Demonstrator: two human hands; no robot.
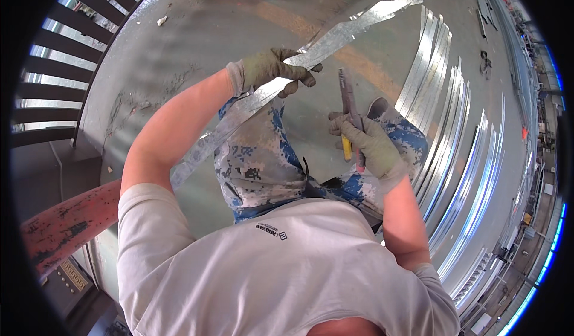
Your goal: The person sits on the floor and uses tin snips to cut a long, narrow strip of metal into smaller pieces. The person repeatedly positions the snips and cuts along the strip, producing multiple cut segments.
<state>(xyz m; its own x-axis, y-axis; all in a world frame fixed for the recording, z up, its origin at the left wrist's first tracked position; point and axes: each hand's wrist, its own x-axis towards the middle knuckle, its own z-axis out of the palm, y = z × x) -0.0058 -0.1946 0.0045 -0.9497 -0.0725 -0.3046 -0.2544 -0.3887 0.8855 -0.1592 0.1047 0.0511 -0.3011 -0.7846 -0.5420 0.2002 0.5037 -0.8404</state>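
Evidently, the grey-green gloved left hand [268,70] has its fingers clamped on a long, flat, shiny silver metal strip [330,44], slanting across the person's left side. The similarly gloved right hand [375,144] has fingers closed around a narrow grey hand tool [348,95] with yellow and red handle ends, apart from the strip. Outward right, long silver metal pieces [428,76] lie on the grey floor [191,28].

A dark slatted frame [51,115] and a red pipe [78,217] (its paint worn) are left of the left hand [266,72].
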